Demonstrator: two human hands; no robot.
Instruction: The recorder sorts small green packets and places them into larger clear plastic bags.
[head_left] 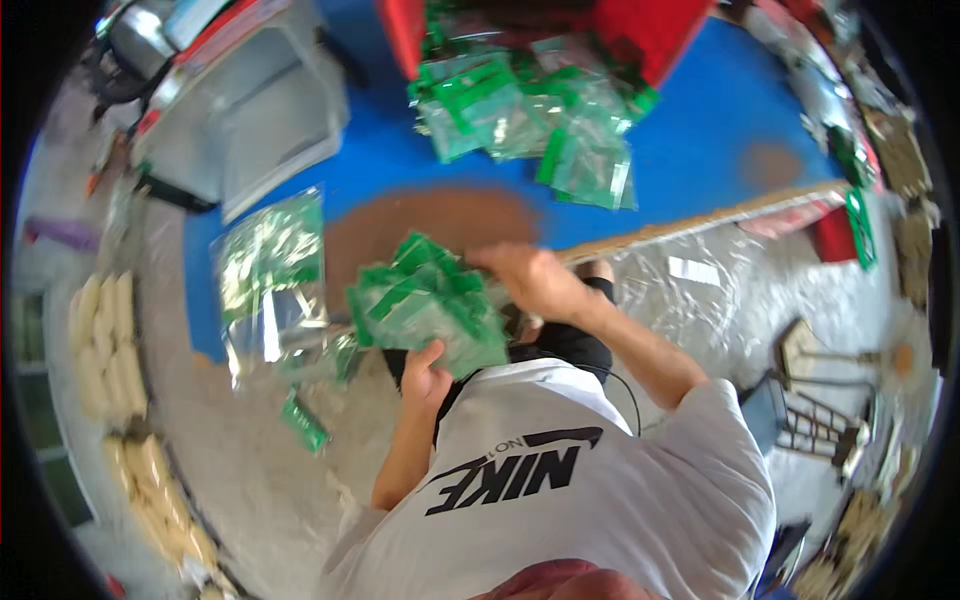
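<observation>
Overhead view of a person holding a sheaf of green-and-clear plastic packets (430, 312) in front of a blue tabletop (690, 180). The left hand (425, 378) is partly closed on the lower edge of the sheaf, its thumb laid across the upper face; the fingers are hidden underneath, presumably as support. Such a grip would suit thin, slippery film, pressing the layers together while leaving the far edges free to fan out. The right hand (535, 285) is at the right upper side of the sheaf with its fingers bent and partly curled; motion blurs it, and whether it touches or grasps a packet cannot be told. The sheaf is held close to the body, over the lap and the near edge of the table, probably so that both hands reach it with the elbows bent.

Beyond, a loose heap of similar packets (520, 110) spills between the walls of a red bin (662, 40); the open side faces the person, which likely keeps the heap within reach. At the table's left end lies a large clear bag (272, 275) showing green contents, beside a translucent grey crate (270, 115); this placement seems to leave the middle clear for the arms. A small green packet (305, 424) lies on the floor (250, 480) at lower left.
</observation>
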